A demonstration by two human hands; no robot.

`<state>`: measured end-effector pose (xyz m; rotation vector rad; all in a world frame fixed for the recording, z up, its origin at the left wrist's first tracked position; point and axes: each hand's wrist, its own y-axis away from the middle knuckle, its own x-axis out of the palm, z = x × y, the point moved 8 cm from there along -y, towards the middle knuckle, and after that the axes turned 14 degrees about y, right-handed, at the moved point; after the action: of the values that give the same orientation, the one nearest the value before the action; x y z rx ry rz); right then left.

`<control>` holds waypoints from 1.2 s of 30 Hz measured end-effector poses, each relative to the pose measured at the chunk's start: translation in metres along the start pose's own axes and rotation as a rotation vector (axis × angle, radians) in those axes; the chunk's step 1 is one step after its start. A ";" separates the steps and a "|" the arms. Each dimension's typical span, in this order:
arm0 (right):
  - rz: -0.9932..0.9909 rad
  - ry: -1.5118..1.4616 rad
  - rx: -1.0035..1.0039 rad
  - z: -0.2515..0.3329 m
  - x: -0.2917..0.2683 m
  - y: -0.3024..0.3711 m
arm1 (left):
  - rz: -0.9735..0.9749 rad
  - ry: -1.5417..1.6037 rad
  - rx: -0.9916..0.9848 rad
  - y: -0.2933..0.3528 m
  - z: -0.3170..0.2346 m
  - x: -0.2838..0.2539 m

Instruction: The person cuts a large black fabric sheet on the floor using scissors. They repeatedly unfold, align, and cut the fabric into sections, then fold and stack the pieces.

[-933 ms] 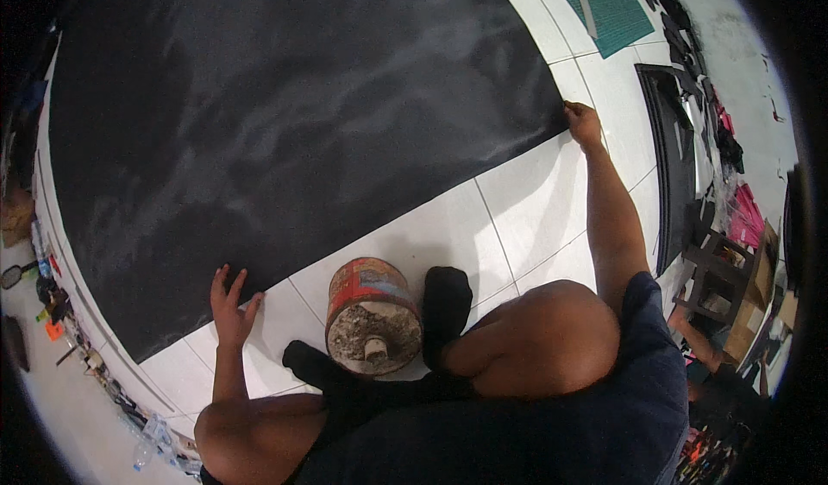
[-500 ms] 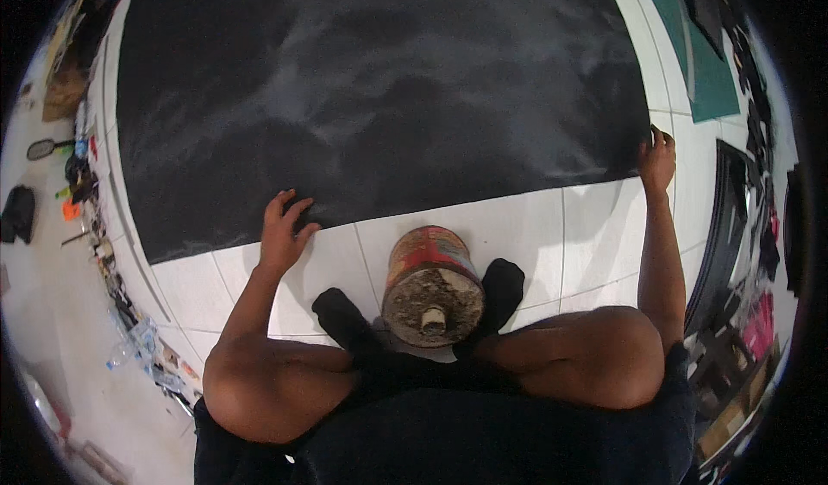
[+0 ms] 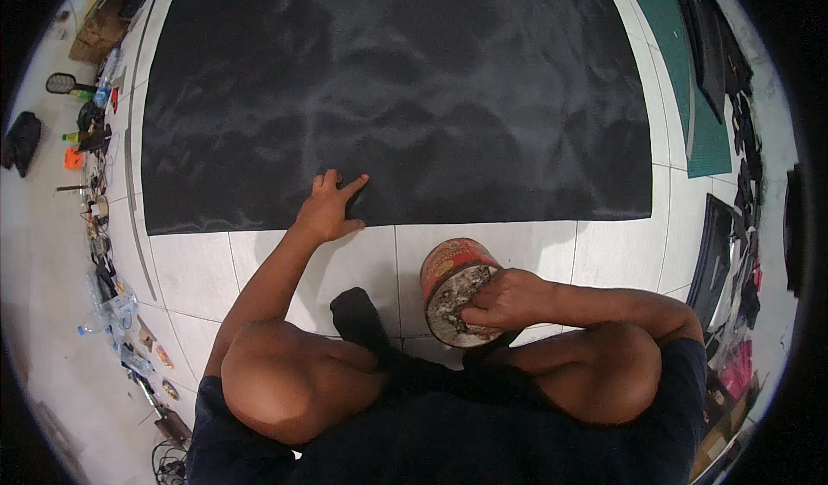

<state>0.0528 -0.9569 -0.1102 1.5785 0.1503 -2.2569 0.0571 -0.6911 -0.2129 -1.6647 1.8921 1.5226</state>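
Observation:
A large black sheet of cloth-like material [image 3: 414, 131] lies spread over the floor in front of me. My left hand [image 3: 330, 209] rests on its near edge, fingers spread and thumb close to the border. Between my feet is a round red can [image 3: 440, 265], its grimy end facing me and tilted a little. My right hand [image 3: 504, 301] is closed at the middle of that end, where its fingers hide the stub that stuck out there.
White floor tiles [image 3: 194, 273] border the sheet. To the right are a green mat [image 3: 709, 144] and a dark framed panel [image 3: 714, 239]. Along the left lie a racket-shaped thing [image 3: 60, 83], an orange item [image 3: 74, 158] and a plastic bottle [image 3: 93, 323]. My socked left foot [image 3: 355, 312] is beside the can.
My right hand has left the sheet's right corner and closed on the can's stub; the can has shifted right and tilted. My left hand has moved right and farther onto the sheet.

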 end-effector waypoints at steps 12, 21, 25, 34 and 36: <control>-0.499 -0.007 0.602 -0.073 -0.080 0.019 | -0.117 -0.125 0.081 -0.001 0.014 0.004; -0.569 0.111 0.659 -0.148 -0.075 0.001 | -0.124 -0.005 0.069 -0.005 0.007 -0.003; -0.415 0.006 0.700 -0.151 -0.061 -0.015 | -0.038 -0.004 -0.011 -0.008 -0.002 -0.001; -0.014 -0.464 0.937 -0.109 -0.123 0.034 | -0.014 0.294 -0.166 0.046 -0.089 -0.097; 0.061 -0.560 1.245 -0.070 -0.126 0.114 | -0.037 0.523 -0.020 0.084 -0.160 -0.128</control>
<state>0.1937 -1.0099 -0.0048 1.1699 -1.6773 -2.7413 0.1050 -0.7489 -0.0040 -2.2618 2.0600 1.1684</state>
